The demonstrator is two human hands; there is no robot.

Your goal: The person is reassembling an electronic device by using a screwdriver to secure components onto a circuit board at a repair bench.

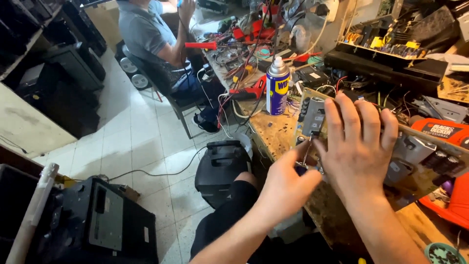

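A large tan circuit board (415, 149) with black capacitors and grey metal parts stands tilted on its edge over the wooden workbench (273, 132). My right hand (359, 142) lies flat over the board's face, fingers spread across its top edge, holding it. My left hand (288, 183) is closed at the board's lower left corner, pinching a thin metal tool or lead (307, 151) there. What sits under the fingers is hidden.
A blue and yellow spray can (277, 87) stands on the bench beyond the board. An orange power tool (447, 132) lies at right. Wires, red-handled tools and open electronics crowd the bench's far end. Another person (151, 44) sits on a chair at left. Black speaker cabinets (107, 225) stand on the tiled floor.
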